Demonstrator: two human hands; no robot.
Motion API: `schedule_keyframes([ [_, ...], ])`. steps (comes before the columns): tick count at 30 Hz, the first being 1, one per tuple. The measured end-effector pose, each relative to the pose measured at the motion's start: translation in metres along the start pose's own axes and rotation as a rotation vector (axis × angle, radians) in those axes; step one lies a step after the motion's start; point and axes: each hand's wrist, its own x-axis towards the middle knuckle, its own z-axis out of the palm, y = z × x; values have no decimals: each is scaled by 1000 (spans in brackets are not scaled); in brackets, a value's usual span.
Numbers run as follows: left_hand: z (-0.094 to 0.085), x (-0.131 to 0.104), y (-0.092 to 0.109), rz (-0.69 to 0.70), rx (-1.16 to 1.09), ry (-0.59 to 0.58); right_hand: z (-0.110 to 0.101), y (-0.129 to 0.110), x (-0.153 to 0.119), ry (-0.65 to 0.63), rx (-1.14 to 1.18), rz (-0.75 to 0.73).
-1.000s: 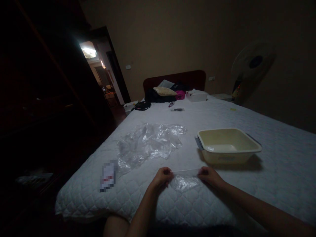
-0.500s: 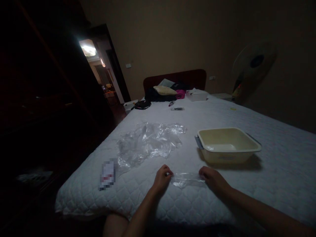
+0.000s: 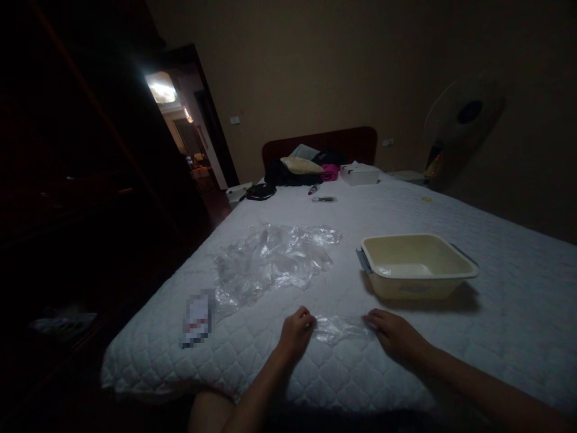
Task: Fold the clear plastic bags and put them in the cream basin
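Observation:
Near the front edge of the bed, a small clear plastic bag [image 3: 339,329] stretches between my two hands. My left hand [image 3: 296,332] pinches its left end with fingers closed. At the other end my right hand [image 3: 393,334] grips the plastic between thumb and fingers. Beyond my left hand lies a crumpled spread of clear plastic bags [image 3: 274,255]. A cream plastic basin [image 3: 417,285] with grey handles stands just past my right hand; its inside shows a bare bottom.
A blurred-out flat item [image 3: 197,319] lies at the bed's left front. Farther back on the white quilt [image 3: 387,207] are a packaged slim item [image 3: 324,199], a black bag [image 3: 260,192], a white box [image 3: 359,174] and a pillow [image 3: 301,165]. A fan [image 3: 469,112] stands at the right.
The strip of plastic between my hands has gone from taut and straight to slightly slack and wrinkled. Both hands have shifted only a little; the basin and spread plastic stay put.

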Motion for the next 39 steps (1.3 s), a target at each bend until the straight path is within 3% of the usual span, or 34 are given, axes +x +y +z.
schedule_keyframes([
  [4,2,-1,-1,34,58,-6,-3,-11,15,205,121,286],
  [7,2,-2,-1,39,69,0,-2,-27,30,292,48,179],
  [9,2,-2,-1,44,74,-4,6,-38,35,254,-17,49],
  [12,2,-3,0,42,60,-3,25,-51,32,93,-87,-114],
  [15,0,-3,4,22,21,-3,42,-52,23,-84,-109,-247],
  [18,-3,-2,5,-18,-89,-27,49,-47,16,-206,-98,-288],
  [23,-9,2,-9,-242,-467,-131,49,-45,15,-219,-71,-275],
  [27,-15,1,-19,-201,-647,-136,47,-48,16,-247,-70,-260],
  [32,-14,-6,-10,-116,-543,2,47,-47,15,-218,-72,-262],
  [39,-10,-3,7,-168,-390,41,42,-50,14,-228,-60,-250],
])
